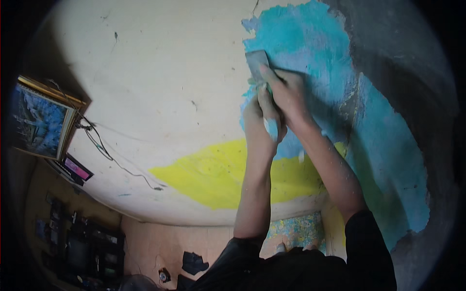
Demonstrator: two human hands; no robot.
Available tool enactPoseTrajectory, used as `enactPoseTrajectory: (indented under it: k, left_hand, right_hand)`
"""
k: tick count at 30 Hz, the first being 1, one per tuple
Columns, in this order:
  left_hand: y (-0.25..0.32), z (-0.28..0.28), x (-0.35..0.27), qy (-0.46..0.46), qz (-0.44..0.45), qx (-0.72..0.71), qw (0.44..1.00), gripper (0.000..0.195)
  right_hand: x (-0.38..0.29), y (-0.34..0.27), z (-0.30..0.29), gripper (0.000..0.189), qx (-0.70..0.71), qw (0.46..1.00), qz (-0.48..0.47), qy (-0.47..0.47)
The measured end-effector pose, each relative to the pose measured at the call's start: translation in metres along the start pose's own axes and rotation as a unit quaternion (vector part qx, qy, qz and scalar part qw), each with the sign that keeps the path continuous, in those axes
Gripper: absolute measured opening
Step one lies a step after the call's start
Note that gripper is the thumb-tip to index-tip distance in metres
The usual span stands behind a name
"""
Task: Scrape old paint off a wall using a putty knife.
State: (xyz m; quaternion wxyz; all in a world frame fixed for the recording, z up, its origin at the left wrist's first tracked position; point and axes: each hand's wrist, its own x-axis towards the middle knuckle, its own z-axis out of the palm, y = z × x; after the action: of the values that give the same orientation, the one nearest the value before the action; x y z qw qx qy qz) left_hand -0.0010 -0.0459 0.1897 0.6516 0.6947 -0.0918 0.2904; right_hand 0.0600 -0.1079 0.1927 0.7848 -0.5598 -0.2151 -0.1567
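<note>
Both my hands grip one scraper (257, 62) with a flat metal blade, raised against the wall. My left hand (260, 112) is wrapped round its handle, the light blue end of which sticks out below the fist. Higher up, my right hand (287, 92) holds the scraper with a finger laid on the blade. The blade lies at the border between whitish paint (164, 72) and an exposed turquoise-blue patch (316, 43) with ragged edges. Below my hands a yellow patch (211, 171) spans the lower wall. Whether the blade edge touches the wall cannot be told.
Framed pictures (42, 118) hang at the left, with a loose cable (120, 165) down the wall. Paint chips (298, 225) cover part of the floor near my feet. A dark shelf unit (78, 247), dark cloth (194, 262) and a small round object (164, 275) are at lower left.
</note>
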Motion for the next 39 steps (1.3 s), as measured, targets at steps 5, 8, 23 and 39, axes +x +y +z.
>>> enactPoseTrajectory:
  k: [5, 8, 23, 39]
  left_hand:
    - [0.021, -0.002, 0.026, -0.017, 0.007, -0.037, 0.999, 0.049]
    - [0.02, -0.002, 0.006, -0.011, -0.047, -0.025, 0.999, 0.048]
    - [0.044, 0.002, 0.017, -0.019, -0.043, -0.021, 0.999, 0.05]
    - [0.004, 0.007, -0.002, -0.015, -0.079, -0.05, 0.995, 0.049]
  right_hand:
    - [0.033, -0.029, 0.009, 0.036, -0.065, 0.997, -0.041, 0.017]
    - [0.024, -0.006, 0.004, 0.035, 0.001, 0.999, -0.028, 0.017]
    - [0.04, -0.044, 0.007, 0.035, -0.062, 0.998, -0.002, -0.008]
    - [0.027, 0.005, -0.011, 0.034, -0.089, 0.995, -0.038, -0.009]
